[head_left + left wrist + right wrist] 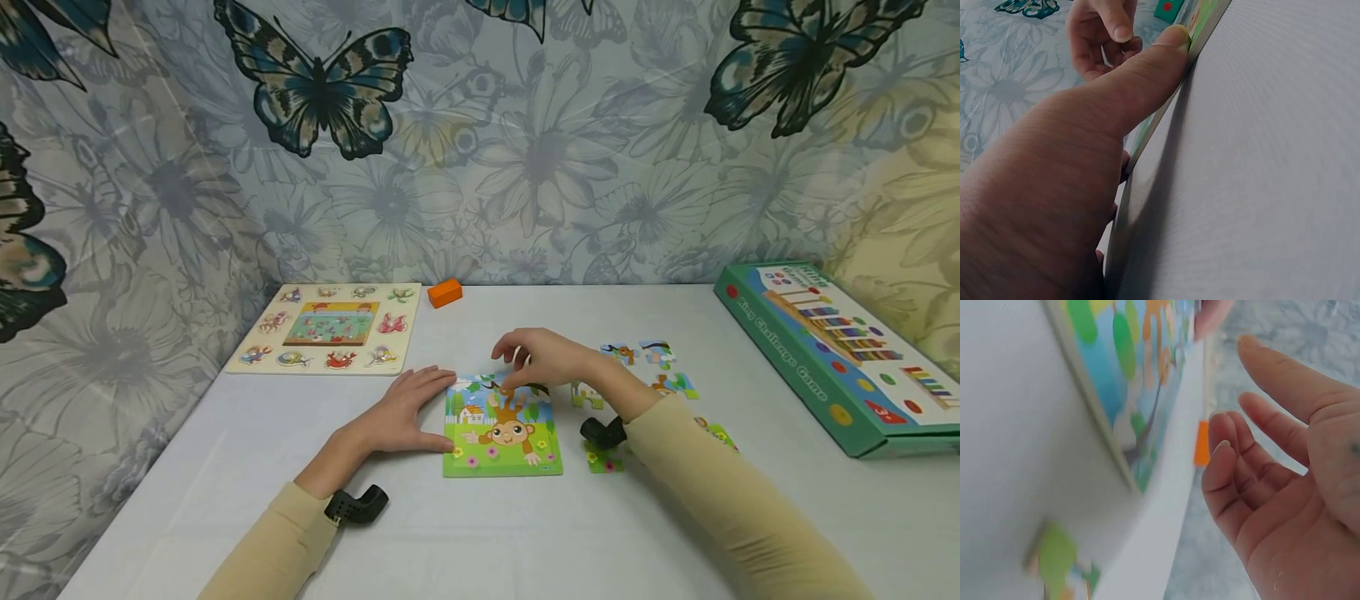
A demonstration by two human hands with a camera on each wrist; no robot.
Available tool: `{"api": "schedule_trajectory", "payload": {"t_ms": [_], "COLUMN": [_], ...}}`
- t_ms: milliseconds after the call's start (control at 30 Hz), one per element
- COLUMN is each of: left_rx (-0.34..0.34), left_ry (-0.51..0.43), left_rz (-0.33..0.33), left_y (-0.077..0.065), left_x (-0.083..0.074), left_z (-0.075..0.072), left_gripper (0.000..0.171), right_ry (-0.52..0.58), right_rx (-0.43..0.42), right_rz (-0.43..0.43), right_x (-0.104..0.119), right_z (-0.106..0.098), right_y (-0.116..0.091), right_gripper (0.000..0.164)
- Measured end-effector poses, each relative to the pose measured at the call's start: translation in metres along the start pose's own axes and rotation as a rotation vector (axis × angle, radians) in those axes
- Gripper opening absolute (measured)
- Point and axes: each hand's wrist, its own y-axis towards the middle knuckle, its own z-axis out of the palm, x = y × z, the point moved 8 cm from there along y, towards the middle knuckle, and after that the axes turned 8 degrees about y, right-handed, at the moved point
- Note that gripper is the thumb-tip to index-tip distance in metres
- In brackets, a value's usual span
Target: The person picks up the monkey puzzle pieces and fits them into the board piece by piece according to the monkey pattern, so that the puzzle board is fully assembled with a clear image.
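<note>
By the right sleeve [720, 483], if lowered, loose pieces [603, 460] could be scattered; the puzzle [502, 460] is touched by the left hand [405, 417] (straight-fingered), beneath the right hand [549, 357]; there, fingers loosely curled, nothing is held.

Right hand [1285, 469]: big on the right side of the frame, palm showing, fingers loosely bent, the tips apart from the picture board.
Picture board [1124, 369]: at the top, left of the middle, tilted in the frame, with its pale edge running down to a corner near the middle. It has green ovals, blue, orange and a dark brown branch.
Left hand [1212, 317]: just a bit of it, at the top, by the board's far end.
Orange block [1201, 444]: in the middle, partly hidden behind the right hand's fingers.
Loose puzzle piece [1059, 553]: lower left, blurry, mostly green, cut off by the bottom edge.
Surface [1007, 437]: white, filling the left side.
Wall [1300, 331]: pale grey-blue with a blurry pattern, upper right.
</note>
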Motion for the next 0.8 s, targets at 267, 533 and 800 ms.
{"api": "schedule_trajectory", "payload": {"t_ms": [267, 533, 800], "left_rx": [0.000, 0.006, 0.006], "left_ry": [0.015, 0.013, 0.008], "left_rz": [0.004, 0.007, 0.006], "left_y": [0.001, 0.001, 0.000], "left_x": [0.000, 0.001, 0.000], "left_z": [0.001, 0.003, 0.002], "left_gripper": [0.097, 0.097, 0.098], "right_ry": [0.011, 0.008, -0.049], "right_rx": [-0.075, -0.163, -0.211], "right_rz": [0.018, 0.098, 0.151], "right_x": [-0.015, -0.041, -0.067], "right_z": [-0.034, -0.066, -0.090], "right_y": [-0.026, -0.055, -0.080], "right_gripper": [0.044, 0.047, 0.048]}}
